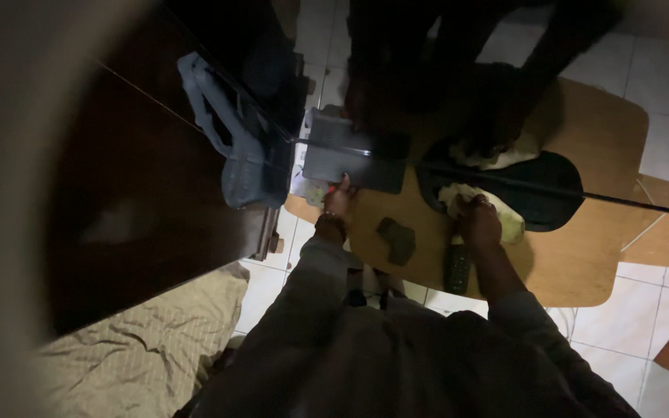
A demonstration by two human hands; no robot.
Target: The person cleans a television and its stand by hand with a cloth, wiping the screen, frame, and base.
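My left hand [337,201] reaches to the near edge of a flat dark grey box [350,159] on the wooden table [582,263]. Its fingertips touch something small with a red spot; the grip is too dark to read. My right hand [478,221] is curled over a pale yellowish lump [511,224] lying in a black oval tray [551,193]. A dark remote control [458,268] lies just under that wrist. A small dark angular piece [398,240] sits on the table between my hands.
Another person stands across the table, with a dark hand [489,139] on a second pale lump [509,159]. A blue-grey bag [241,155] hangs off dark furniture [141,193] at left. A thin dark rod [636,203] crosses the tray. The floor has white tiles [660,70]; a striped cloth [149,348] lies lower left.
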